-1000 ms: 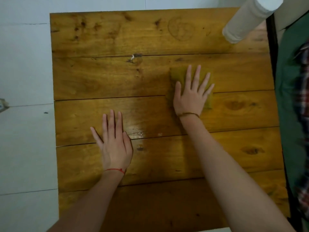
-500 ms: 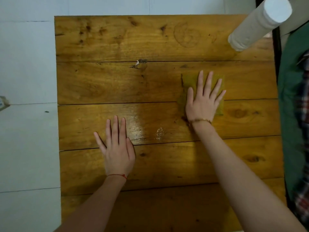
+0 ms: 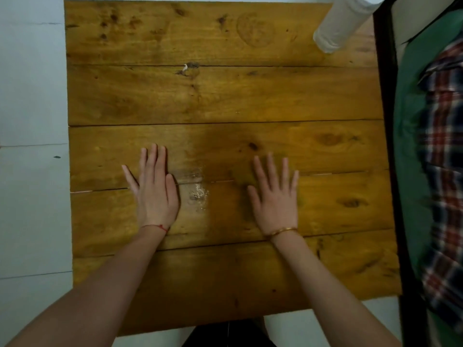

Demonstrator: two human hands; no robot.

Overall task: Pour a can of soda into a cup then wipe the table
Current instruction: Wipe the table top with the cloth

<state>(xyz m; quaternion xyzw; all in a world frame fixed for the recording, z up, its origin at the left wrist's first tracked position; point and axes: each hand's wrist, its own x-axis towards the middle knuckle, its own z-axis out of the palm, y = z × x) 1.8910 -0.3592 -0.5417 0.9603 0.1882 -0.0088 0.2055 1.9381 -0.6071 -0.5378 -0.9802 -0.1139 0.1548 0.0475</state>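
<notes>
My right hand (image 3: pixel 274 196) lies flat with fingers spread on the wooden table (image 3: pixel 200 96), right of centre. It presses on a yellow-green cloth (image 3: pixel 302 199) that nearly matches the wood; only faint edges show around the hand. My left hand (image 3: pixel 155 189) rests flat on the table with nothing under it. Between the hands a wet, shiny patch (image 3: pixel 199 194) glistens on the boards. A tall white cup (image 3: pixel 338 28) stands at the far right corner. No soda can is in view.
A person in a green apron and plaid shirt (image 3: pixel 441 151) stands close along the table's right side, behind a dark frame (image 3: pixel 387 121). White floor tiles (image 3: pixel 30 121) border the left edge. My legs show below the near edge.
My right hand has slid the cloth from the far right part of the table back toward me. The left hand stays flat beside the wet patch.
</notes>
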